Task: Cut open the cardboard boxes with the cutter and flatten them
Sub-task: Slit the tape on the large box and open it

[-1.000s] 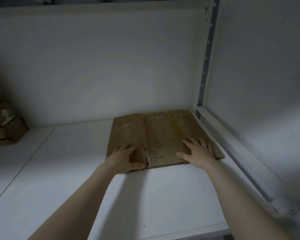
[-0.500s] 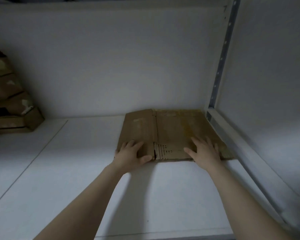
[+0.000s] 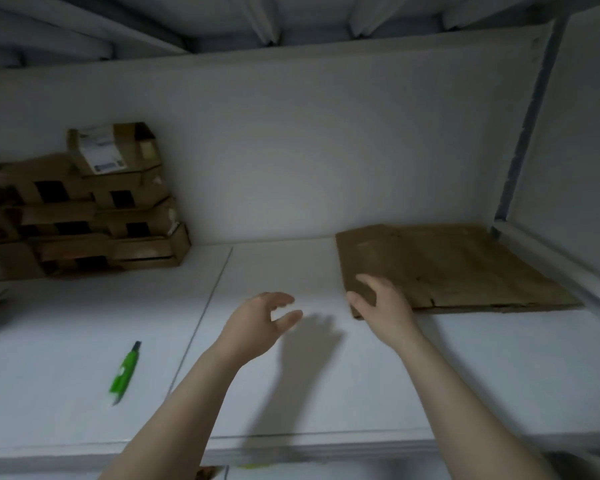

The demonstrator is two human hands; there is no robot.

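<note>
Flattened brown cardboard box (image 3: 465, 268): lies flat at the right rear corner of the white surface (image 3: 326, 393), against the back wall. Right hand (image 3: 385, 306): fingers loosely spread, empty, over the sheet's near left corner; contact cannot be told. Left hand (image 3: 257, 323): relaxed, wide, holding nothing, above bare surface just left of the sheet. Green plastic cutter (image 3: 124, 372): lying on the surface, well left of both hands. Stack of brown cardboard boxes (image 3: 94, 220): left rear, by the wall.
</note>
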